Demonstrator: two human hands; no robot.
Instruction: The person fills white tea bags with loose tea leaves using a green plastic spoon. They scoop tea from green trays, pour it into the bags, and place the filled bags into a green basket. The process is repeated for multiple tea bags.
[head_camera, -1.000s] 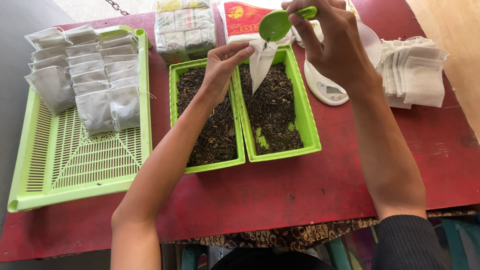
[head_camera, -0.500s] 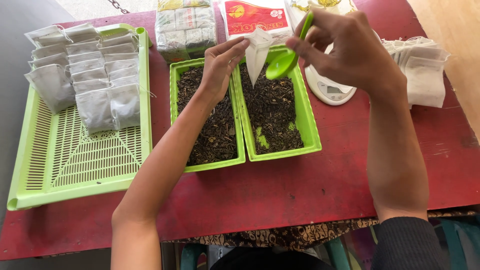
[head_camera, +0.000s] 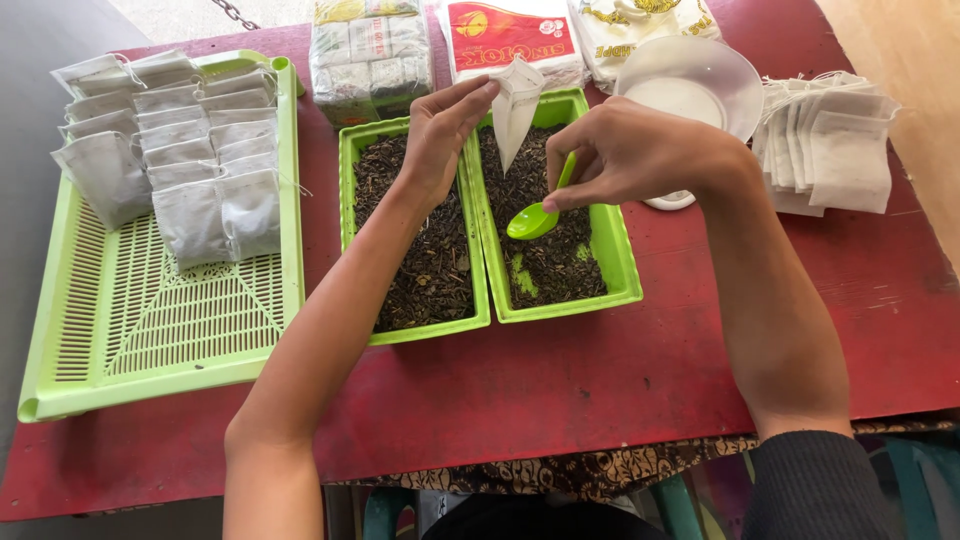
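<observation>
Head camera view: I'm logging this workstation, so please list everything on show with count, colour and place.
table: one, red, under everything.
slotted tray: one, light green, at the left.
filled bags: a batch in rows, too overlapped to count, white, at the far end of the slotted tray.
tubs: two, green, centre, side by side, holding dark loose leaf.
empty bags: one stack, white, far right.
scale: one, white with a clear bowl, behind the right tub.
packets: several, mixed colours, along the far edge.
spoon: one, green, over the right tub.
open bag: one, white, above the tubs.
left hand: pinches the open bag.
right hand: holds the spoon.
</observation>
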